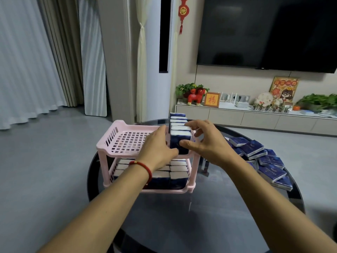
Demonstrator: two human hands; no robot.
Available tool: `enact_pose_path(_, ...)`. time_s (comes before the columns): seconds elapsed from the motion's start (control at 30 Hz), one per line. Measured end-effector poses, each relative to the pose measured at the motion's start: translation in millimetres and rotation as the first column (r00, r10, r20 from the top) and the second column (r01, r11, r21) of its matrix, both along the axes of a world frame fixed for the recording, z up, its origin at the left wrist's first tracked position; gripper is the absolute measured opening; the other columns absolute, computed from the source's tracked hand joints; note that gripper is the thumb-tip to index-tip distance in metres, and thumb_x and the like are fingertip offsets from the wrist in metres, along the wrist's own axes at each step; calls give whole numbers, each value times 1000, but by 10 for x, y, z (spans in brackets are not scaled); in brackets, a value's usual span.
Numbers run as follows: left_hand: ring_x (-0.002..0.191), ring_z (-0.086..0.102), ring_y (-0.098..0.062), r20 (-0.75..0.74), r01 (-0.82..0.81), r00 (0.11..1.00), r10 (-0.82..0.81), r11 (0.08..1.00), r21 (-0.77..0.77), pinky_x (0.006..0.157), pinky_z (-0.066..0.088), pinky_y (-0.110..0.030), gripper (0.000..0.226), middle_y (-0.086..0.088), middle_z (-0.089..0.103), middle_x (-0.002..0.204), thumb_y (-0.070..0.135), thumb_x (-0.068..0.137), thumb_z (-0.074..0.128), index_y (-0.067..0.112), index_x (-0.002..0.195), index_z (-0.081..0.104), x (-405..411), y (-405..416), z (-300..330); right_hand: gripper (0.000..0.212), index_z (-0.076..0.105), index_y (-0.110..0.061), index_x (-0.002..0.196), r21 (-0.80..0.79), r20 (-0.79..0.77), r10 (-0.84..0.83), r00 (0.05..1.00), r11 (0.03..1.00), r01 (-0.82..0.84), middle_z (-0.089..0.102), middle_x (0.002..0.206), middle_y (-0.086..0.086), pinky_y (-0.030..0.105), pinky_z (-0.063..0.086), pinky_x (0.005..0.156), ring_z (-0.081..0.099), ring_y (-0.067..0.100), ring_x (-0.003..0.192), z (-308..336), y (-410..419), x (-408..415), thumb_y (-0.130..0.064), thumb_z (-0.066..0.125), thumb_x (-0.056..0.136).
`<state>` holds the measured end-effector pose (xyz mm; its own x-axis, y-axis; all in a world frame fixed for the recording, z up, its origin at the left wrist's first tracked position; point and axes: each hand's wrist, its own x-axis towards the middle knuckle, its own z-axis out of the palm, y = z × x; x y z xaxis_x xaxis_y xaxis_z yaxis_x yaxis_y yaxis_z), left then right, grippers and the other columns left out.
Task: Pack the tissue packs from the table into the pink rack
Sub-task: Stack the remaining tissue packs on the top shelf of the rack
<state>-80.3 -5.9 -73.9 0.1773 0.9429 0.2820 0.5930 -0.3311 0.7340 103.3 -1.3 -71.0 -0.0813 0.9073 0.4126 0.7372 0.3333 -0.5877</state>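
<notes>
A pink two-tier rack (116, 143) stands on the dark round table (200, 216). Its lower tier is full of dark blue tissue packs (175, 172) set on edge. A row of the same packs (179, 125) stands along the right side of the upper tier. My left hand (156, 152) presses flat against the left face of the nearest pack (179, 143). My right hand (204, 141) grips that end of the row, thumb on the front face and fingers curled over the top. Several loose packs (262, 157) lie piled on the table to the right.
The left part of the rack's upper tier (127, 139) holds nothing. Beyond the table are a low TV cabinet (255, 117) with ornaments and plants, a wall television (268, 31), a tall white unit (164, 52) and curtains (27, 61).
</notes>
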Motion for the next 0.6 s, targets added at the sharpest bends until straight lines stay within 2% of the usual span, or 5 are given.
enact_pose_path(0.23,122,60,-24,-97,37,995,-39,999,-20,98,49,-32,70,-2,64,137,21,83,81,24,146,50,41,108,57,75,46,-27,145,11,-98,-14,995,1000,15,55,123,-11,13,49,73,58,-2,99,-80,-60,-12,-29,85,81)
enact_pose_path(0.37,108,60,-17,-106,47,993,-48,999,-14,91,47,-28,69,0,66,133,23,83,81,26,145,52,53,132,53,66,54,-23,142,46,-127,-27,992,998,33,60,117,-15,19,53,87,60,-1,98,-120,-78,-77,-17,83,83)
enact_pose_path(0.43,102,58,-14,-108,48,993,-48,999,-5,88,46,-26,67,2,68,129,27,82,83,27,143,54,53,139,57,65,55,-23,141,48,-141,-34,989,998,41,61,114,-17,13,48,82,59,-6,93,-130,-64,-92,-16,83,83)
enact_pose_path(0.5,103,60,-15,-113,56,992,-56,998,-5,89,46,-27,66,2,68,128,29,82,82,27,142,55,49,133,57,64,55,-23,140,43,-150,-40,988,998,47,63,114,-15,14,47,83,59,-5,93,-136,-58,-97,-16,83,83)
enact_pose_path(0.6,112,64,-21,-126,52,991,-54,998,-18,94,50,-30,65,2,68,128,27,83,81,27,142,54,40,126,57,67,52,-22,143,61,-117,-42,992,997,50,65,128,-4,26,52,96,60,5,108,-133,-72,-119,-19,83,83)
